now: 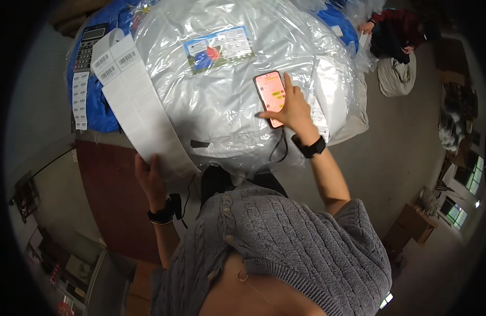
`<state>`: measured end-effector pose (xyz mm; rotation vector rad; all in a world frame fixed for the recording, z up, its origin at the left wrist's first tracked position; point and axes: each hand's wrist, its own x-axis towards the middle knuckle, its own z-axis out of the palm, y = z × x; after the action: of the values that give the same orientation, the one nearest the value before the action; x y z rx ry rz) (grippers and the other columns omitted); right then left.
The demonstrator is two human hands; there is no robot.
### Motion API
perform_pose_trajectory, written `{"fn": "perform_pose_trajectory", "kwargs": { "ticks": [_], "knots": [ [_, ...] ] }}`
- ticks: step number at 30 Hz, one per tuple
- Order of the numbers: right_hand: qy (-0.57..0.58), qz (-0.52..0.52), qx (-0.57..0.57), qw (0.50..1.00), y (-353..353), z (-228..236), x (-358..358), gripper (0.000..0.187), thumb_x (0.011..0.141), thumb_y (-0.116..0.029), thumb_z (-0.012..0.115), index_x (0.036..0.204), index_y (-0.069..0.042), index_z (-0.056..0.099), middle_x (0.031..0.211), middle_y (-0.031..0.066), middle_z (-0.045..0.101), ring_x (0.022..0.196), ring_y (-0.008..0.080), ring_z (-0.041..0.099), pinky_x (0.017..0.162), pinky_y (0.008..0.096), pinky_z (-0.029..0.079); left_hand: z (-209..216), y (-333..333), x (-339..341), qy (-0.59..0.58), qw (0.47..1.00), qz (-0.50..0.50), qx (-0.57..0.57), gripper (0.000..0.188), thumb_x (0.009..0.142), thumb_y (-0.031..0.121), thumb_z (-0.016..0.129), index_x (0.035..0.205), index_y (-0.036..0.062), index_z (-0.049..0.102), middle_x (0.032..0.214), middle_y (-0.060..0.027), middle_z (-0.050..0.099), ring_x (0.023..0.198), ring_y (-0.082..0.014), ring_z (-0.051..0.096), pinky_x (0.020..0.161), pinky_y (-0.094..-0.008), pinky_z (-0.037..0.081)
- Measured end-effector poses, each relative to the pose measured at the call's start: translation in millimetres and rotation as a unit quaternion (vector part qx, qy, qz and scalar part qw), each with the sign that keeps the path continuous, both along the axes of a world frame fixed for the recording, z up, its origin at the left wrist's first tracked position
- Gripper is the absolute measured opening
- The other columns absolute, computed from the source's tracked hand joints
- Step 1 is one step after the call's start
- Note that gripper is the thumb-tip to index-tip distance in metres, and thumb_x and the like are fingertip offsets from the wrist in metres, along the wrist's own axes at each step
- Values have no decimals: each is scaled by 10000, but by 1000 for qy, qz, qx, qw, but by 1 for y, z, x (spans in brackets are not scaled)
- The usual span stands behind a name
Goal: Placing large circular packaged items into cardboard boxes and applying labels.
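Note:
My left hand (151,176) grips the lower edge of a long white strip of label paper (143,113). Barcode labels are printed near its far end, and it slants up to the left over a plastic-wrapped bundle (216,105). On the right, my right hand (294,108) spans a smartphone (269,92), thumb across the lower screen to its left edge and fingers along its right edge. The screen is lit pink with chat bubbles. A dark wrist strap (279,150) hangs from the phone. Whether the phone rests on the plastic is hard to tell.
A calculator (90,47) and a narrow strip of barcode labels (80,100) lie on blue wrapped goods at the left. White papers (327,84) lie on the bundle's right side. At the far right, another person (401,34) bends near a white sack (395,76). Cardboard boxes (409,226) stand lower right.

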<state>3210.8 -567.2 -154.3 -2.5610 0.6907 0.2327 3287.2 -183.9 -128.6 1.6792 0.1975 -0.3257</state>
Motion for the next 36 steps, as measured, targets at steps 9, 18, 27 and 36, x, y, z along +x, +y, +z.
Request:
{"fn": "perform_pose_trajectory", "kwargs": {
  "ticks": [9,18,27,36],
  "knots": [
    [-129,-56,43,989,19,-15,-58,1392,419,-332,931,1460,26,79,1139,238,504,1032,387,487,894,425,423,12,-23,-18,6,998,-39,-56,228,951,70,525,1164,-8,503,1049,-66,612,933,-101,570,837,-252,447],
    [-205,-74,71,973,18,-41,-66,1295,482,-257,927,1457,9,117,1144,212,478,1025,358,494,882,422,438,-9,-19,-43,8,998,-55,-8,225,950,47,522,1166,-15,511,1066,-61,614,944,-96,571,833,-237,445],
    [-231,-84,128,961,18,-45,-73,969,656,-191,843,1400,43,269,1170,210,496,1061,331,510,907,407,429,-35,-19,-66,36,997,-12,67,325,923,-15,527,1244,-33,479,1121,-60,576,1020,-109,526,911,-254,396],
    [-234,-188,216,929,17,-53,-70,667,771,-44,693,1342,31,356,1195,169,514,1015,236,554,880,340,451,-47,-12,-68,24,1000,-1,15,289,938,7,518,1224,-20,497,1110,-44,585,989,-89,529,899,-236,396]
  ]
}}
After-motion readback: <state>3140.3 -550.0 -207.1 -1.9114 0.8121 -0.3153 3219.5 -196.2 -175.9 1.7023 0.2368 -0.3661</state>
